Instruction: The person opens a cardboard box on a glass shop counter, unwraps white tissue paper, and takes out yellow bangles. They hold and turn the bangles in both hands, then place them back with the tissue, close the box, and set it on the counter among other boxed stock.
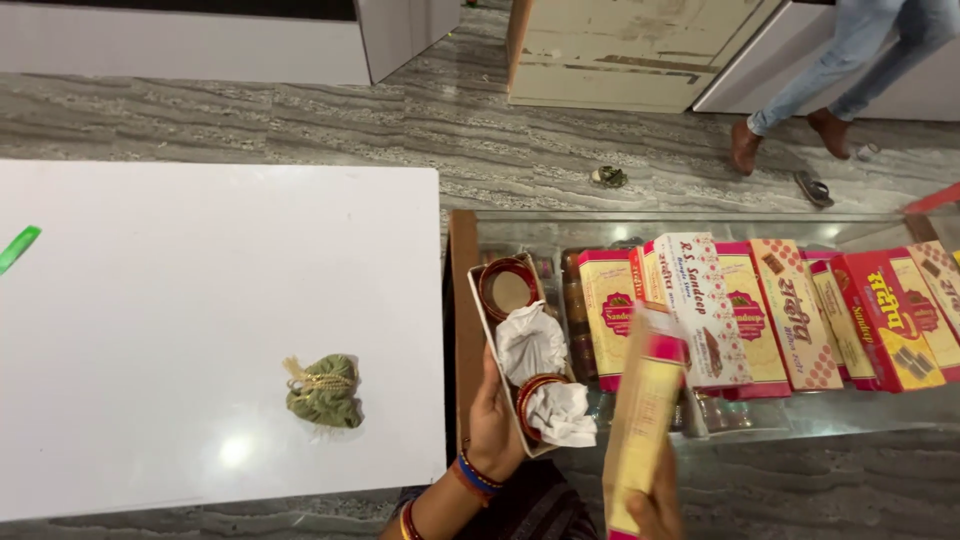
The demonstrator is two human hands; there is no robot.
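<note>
Presently, left hand (493, 420) curled under the near end of an open white tray box (487, 330) holding red bangle sets (507, 287) and crumpled tissue (532, 342), long axis running away from the person beside the white table's right edge, while right hand (655, 510) pinches an upright yellow-pink lid (641, 420).

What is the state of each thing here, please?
Left hand: holds the open bangle box.
Open bangle box: lid off, red bangles and white tissue inside.
Right hand: holds the box lid.
Box lid: removed, tilted upright.
Green pouch: tied shut, lying on the white table.
Boxes on the glass counter: closed.
</note>
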